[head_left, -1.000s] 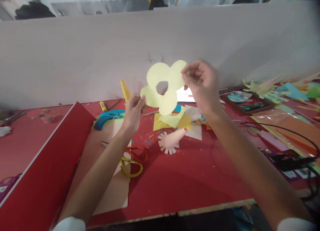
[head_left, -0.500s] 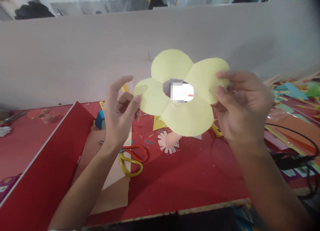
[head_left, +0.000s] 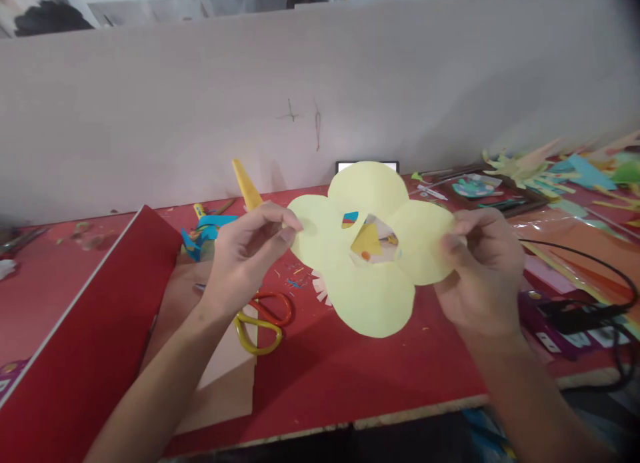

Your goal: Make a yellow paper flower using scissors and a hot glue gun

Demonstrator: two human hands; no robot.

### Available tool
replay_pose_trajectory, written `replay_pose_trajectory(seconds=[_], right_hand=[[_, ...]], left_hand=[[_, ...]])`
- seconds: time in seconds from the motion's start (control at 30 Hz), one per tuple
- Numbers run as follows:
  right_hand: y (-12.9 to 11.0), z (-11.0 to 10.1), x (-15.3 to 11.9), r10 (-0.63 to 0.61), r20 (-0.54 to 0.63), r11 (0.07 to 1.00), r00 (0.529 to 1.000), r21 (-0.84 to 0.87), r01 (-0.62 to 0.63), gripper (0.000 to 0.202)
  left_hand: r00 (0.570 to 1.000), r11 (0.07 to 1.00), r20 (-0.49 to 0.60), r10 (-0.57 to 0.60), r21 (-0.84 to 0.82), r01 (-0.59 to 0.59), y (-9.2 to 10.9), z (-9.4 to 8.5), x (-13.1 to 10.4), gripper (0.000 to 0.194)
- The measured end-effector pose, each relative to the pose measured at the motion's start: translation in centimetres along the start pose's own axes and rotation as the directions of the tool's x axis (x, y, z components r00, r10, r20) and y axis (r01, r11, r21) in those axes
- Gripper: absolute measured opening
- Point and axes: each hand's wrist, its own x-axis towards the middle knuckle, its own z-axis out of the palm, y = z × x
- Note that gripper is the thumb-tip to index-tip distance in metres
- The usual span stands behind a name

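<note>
A pale yellow paper flower (head_left: 373,303) with rounded petals and a hole in its middle is held up above the red table. My left hand (head_left: 250,256) pinches its left petal between thumb and fingers. On the opposite side, my right hand (head_left: 480,269) grips the right petal the same way. Through the hole I see yellow paper and other scraps. Scissors (head_left: 260,323) with one red and one yellow handle loop lie below, close to my left wrist. A fringed pale paper piece (head_left: 321,288) is partly hidden behind the flower.
A red upright panel (head_left: 85,329) stands at the left beside peach sheets (head_left: 220,403). A yellow paper cone (head_left: 246,185) rises near the white wall (head_left: 200,103). Blue paper (head_left: 213,229) lies nearby. At right are paper scraps, orange sheets (head_left: 575,249) and a black cable (head_left: 610,311).
The flower has come down and its left petal is now pinched by my left hand, which was at its edge with fingers apart. My right hand has lowered, still holding it.
</note>
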Motion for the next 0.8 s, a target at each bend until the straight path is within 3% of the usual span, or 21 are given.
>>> replay_pose_trajectory(seconds=[0.2,0.4,0.63,0.8], right_hand=[[-0.4,-1.0,-0.9,0.186,0.168,0.982,0.968,-0.018,-0.186,0.024],[0.3,-3.0,-1.6,0.333,0.324,0.941,0.886,-0.174,-0.290,0.039],[1.5,-4.0,-2.1,0.390,0.315,0.910,0.865,-0.273,-0.312,0.045],[2.7,-4.3,-2.2,0.444,0.373,0.890,0.814,-0.291,-0.352,0.046]], left_hand=[[0.994,0.994,0.031,-0.105,-0.023,0.105,0.0,0.6,-0.1,0.014],[0.986,0.992,0.107,-0.128,0.021,0.126,-0.7,0.8,-0.3,0.014],[0.970,0.984,0.167,-0.175,0.033,0.172,-1.8,1.1,-0.9,0.027],[0.946,0.974,0.243,-0.216,0.125,0.190,-3.0,0.8,-1.4,0.034]])
